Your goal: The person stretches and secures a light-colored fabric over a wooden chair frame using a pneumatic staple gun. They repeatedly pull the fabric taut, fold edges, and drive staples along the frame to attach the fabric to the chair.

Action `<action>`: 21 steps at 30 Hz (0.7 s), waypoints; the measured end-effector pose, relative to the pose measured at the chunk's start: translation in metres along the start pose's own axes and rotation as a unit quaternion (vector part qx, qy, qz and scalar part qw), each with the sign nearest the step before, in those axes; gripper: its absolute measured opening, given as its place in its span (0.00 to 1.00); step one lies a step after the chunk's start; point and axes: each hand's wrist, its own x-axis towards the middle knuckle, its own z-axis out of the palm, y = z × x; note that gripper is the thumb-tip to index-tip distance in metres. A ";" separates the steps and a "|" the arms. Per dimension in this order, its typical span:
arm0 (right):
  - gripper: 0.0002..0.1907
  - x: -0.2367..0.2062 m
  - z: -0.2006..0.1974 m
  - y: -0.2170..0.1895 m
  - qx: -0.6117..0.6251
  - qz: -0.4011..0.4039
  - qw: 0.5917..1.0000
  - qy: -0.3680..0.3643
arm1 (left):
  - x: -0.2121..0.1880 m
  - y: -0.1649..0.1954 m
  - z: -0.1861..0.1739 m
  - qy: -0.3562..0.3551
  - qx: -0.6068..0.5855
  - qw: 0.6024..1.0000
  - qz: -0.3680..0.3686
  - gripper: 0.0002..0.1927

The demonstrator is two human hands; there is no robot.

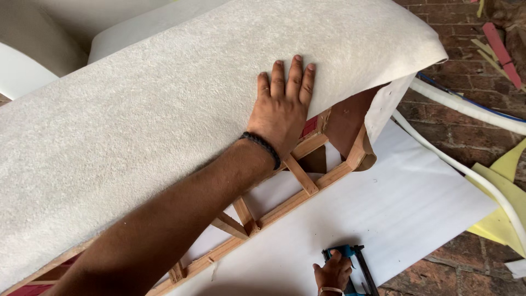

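fabric (164, 109) under flat left hand (279, 109); right hand (331, 272) perhaps gripping stapler (350, 260)

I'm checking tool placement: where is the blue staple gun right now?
In the head view, the blue staple gun lies at the bottom edge, right of centre, on the white sheet under the right hand, below the wooden frame.

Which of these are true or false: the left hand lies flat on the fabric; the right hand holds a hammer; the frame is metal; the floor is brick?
1. The left hand lies flat on the pale fabric: true.
2. The right hand holds a hammer: false, it is on a blue and black staple gun.
3. The frame is metal: false, it is wood.
4. The floor is brick: true.
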 end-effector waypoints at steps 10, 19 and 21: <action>0.37 0.010 -0.052 0.024 0.186 -0.005 0.977 -0.104 | -0.002 -0.004 0.007 0.011 0.020 1.000 -0.001 0.41; 0.24 0.009 -0.168 -0.099 0.792 -0.262 0.274 -0.479 | -0.008 -0.008 -0.002 -0.014 0.018 1.000 0.000 0.42; 0.22 0.007 -0.166 -0.130 0.814 -0.221 0.152 -0.516 | -0.009 -0.007 -0.004 -0.003 0.000 1.000 -0.005 0.42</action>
